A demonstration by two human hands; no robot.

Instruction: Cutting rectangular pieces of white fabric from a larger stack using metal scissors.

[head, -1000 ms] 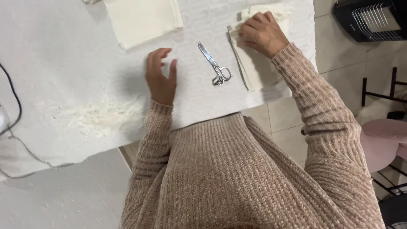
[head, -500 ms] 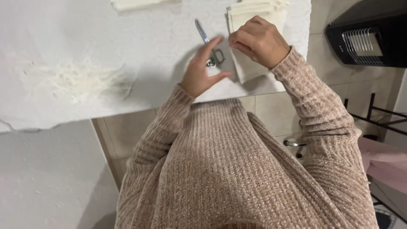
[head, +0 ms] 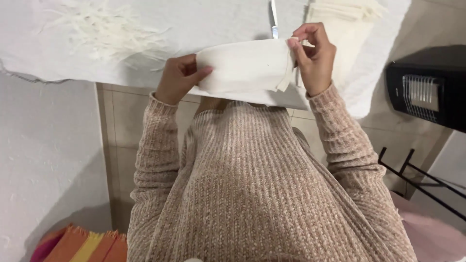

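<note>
While held: cloth (head: 242,65) perhaps overhanging table edge (head: 73,77).

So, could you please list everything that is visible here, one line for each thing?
cloth piece: one, cream, held between both hands over the table edge
cloth stack: one, cream, on the table at top right
scissors: one pair, metal, on the table behind the held cloth
thread scraps: one pile, white, top left on the table
table: one, white cover
heater: one, black, right
striped cloth: one, orange and yellow, bottom left
left hand: gripping the cloth's left end
right hand: fingers pinching its right end
</note>
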